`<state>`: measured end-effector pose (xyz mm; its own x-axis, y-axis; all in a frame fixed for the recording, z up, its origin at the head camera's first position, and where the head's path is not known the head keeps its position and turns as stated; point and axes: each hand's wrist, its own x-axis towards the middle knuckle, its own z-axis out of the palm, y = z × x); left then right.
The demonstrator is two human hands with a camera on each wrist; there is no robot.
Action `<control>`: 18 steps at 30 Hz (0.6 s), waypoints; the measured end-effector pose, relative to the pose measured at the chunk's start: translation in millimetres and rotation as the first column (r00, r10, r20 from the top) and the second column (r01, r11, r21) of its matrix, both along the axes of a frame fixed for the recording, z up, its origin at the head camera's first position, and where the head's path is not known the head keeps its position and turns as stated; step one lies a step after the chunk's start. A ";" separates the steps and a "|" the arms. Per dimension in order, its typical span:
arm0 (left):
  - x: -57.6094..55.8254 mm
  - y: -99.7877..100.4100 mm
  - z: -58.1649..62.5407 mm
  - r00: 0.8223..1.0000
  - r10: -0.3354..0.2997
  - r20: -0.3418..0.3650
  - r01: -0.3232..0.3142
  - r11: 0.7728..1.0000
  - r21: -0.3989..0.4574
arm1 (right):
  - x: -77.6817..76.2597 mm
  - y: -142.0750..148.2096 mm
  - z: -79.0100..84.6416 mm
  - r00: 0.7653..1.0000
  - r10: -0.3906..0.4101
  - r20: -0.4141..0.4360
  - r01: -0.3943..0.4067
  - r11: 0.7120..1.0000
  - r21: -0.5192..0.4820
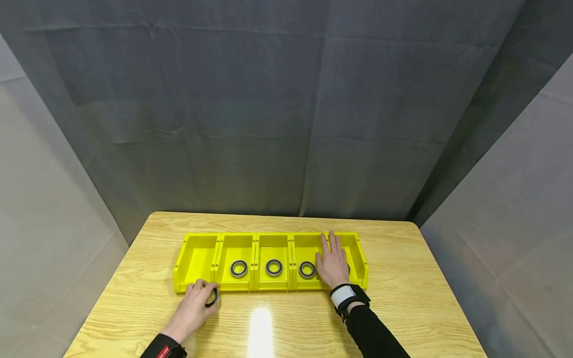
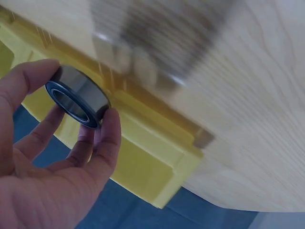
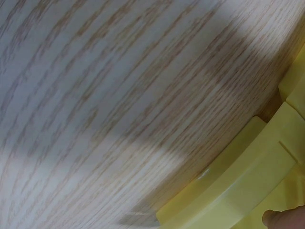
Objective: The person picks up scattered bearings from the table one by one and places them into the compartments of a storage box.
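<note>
In the head view my left hand [image 1: 192, 307] pinches a ball bearing [image 1: 215, 298] just in front of the leftmost bin of a yellow bin row [image 1: 273, 287]. The left wrist view shows this steel bearing [image 2: 78, 93] with a dark seal, held between thumb and fingertips. My right hand [image 1: 333, 263] lies with fingers stretched out over the divider between the two rightmost bins. A finger [image 3: 288, 218] of it shows at the corner of the right wrist view. Bearings lie in the second bin [image 1: 239, 268], the third bin [image 1: 274, 267] and the fourth bin [image 1: 307, 270].
The bins stand side by side on a light wooden table [image 1: 398, 298]. A dark edge beside the right hand in the rightmost bin is mostly hidden. Grey cloth [image 1: 250, 124] hangs behind the table, with paler cloth [image 1: 515, 223] at the sides.
</note>
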<state>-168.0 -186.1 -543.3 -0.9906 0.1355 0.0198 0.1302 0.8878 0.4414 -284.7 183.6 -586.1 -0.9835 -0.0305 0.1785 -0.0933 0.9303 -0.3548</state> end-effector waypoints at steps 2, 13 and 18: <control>-3.5 -5.0 2.1 1.000 0.006 -0.003 -0.006 1.000 -0.012 | 0.4 0.1 0.3 1.000 0.001 -0.003 -0.001 1.000 0.007; -19.1 -23.5 8.4 0.998 0.042 0.040 -0.042 0.999 0.007 | -1.3 0.3 -3.7 1.000 0.005 -0.018 -0.006 1.000 -0.005; -28.0 -25.6 11.5 0.998 0.059 0.002 -0.059 0.998 0.004 | -1.2 0.7 -4.7 1.000 0.007 -0.024 -0.008 1.000 -0.011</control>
